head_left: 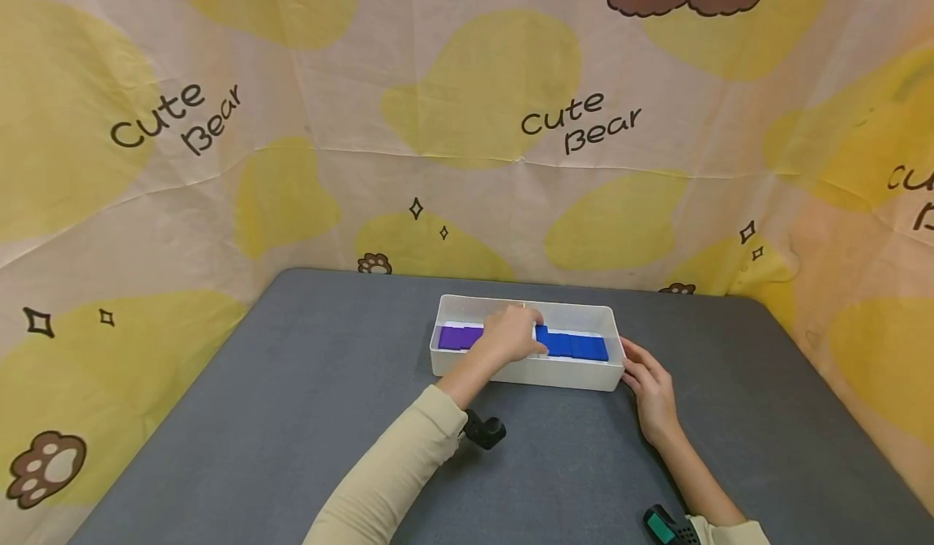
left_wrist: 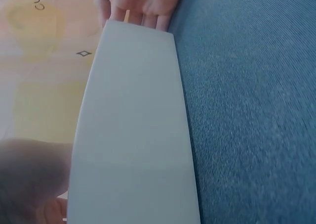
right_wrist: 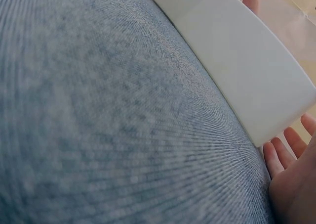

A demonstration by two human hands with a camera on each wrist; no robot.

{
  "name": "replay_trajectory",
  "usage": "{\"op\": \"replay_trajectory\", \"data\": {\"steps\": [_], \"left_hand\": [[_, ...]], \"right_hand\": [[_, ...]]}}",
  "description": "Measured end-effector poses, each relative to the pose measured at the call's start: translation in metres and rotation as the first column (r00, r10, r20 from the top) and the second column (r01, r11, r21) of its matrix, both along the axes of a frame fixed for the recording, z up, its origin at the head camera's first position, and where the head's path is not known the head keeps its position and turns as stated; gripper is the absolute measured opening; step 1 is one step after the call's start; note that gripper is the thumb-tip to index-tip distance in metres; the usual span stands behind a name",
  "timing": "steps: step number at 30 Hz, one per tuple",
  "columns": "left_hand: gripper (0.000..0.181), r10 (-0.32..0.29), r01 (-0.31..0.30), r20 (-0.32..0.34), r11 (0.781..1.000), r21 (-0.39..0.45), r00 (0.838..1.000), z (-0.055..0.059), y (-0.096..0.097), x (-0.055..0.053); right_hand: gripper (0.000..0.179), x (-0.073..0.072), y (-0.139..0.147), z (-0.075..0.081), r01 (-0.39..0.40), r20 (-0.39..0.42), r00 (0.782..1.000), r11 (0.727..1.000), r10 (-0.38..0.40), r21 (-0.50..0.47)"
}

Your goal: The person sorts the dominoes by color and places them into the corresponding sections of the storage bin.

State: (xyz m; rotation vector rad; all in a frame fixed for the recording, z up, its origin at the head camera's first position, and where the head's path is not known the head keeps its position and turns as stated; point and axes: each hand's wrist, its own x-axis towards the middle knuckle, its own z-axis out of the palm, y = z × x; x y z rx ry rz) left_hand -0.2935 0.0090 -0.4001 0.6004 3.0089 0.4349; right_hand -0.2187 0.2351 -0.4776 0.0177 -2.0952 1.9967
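Note:
A long white plastic bin [head_left: 554,375] sits on the grey table. Inside it lie flat purple pieces [head_left: 458,338] at the left and a row of blue pieces [head_left: 576,346] at the right. My left hand [head_left: 509,336] reaches over the near wall into the bin, its thumb and fingers around the blue piece [head_left: 541,332] at the row's left end, which stands slightly higher than the others. The palm hides the middle of the bin. My right hand [head_left: 653,391] rests against the bin's right end, fingers extended; its fingertips [right_wrist: 276,152] appear close beside the end wall.
The grey table [head_left: 306,423] stretches around the bin on all sides. A patterned cloth [head_left: 467,123] hangs behind the table's far edge. Black wrist devices are strapped at both wrists, the left one [head_left: 485,430] near the bin's front.

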Motion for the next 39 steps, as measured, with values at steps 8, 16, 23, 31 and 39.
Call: {"op": "replay_trajectory", "data": {"steps": [8, 16, 23, 31, 39], "left_hand": [[0.042, 0.045, -0.045, 0.004, 0.999, -0.020, 0.999, -0.003, 0.011, -0.003], [0.036, 0.074, -0.075, -0.011, 0.995, -0.060, 0.997, -0.008, 0.019, -0.007], [0.037, 0.113, -0.115, -0.024, 0.985, -0.127, 0.993, -0.012, 0.026, -0.011], [0.039, 0.124, -0.127, -0.028, 0.980, -0.152, 0.992, -0.012, 0.027, -0.012], [0.034, 0.128, -0.132, -0.036, 0.981, -0.140, 0.991, -0.012, 0.028, -0.012]], "right_hand": [[0.046, -0.001, 0.000, -0.001, 0.000, -0.014, 1.000, 1.000, 0.000, -0.008], [0.045, -0.001, 0.001, -0.003, -0.013, -0.061, 0.998, 0.999, 0.011, -0.030], [0.045, -0.001, 0.000, -0.003, -0.014, -0.062, 0.998, 0.999, 0.012, -0.030], [0.045, -0.002, 0.000, -0.003, -0.010, -0.066, 0.998, 0.999, 0.008, -0.035], [0.045, -0.002, 0.000, -0.003, -0.013, -0.066, 0.998, 1.000, 0.011, -0.026]]}}
